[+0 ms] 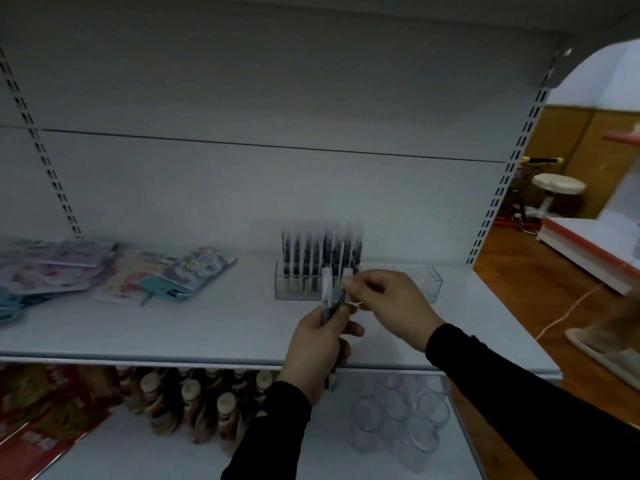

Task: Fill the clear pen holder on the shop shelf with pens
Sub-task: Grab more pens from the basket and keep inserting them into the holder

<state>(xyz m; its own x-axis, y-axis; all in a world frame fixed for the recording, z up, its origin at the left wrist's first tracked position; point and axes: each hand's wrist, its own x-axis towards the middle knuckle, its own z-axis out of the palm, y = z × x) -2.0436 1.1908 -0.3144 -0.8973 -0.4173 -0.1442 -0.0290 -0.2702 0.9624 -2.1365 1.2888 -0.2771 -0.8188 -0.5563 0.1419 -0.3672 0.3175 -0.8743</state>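
Pen holder (398, 282) half-filled (left side); hands (320, 344) gripping pens (330, 299).

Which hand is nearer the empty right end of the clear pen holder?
Right. The right hand sits just in front of the clear pen holder, overlapping its front wall. The left hand is lower and further left, gripping a bundle of pens.
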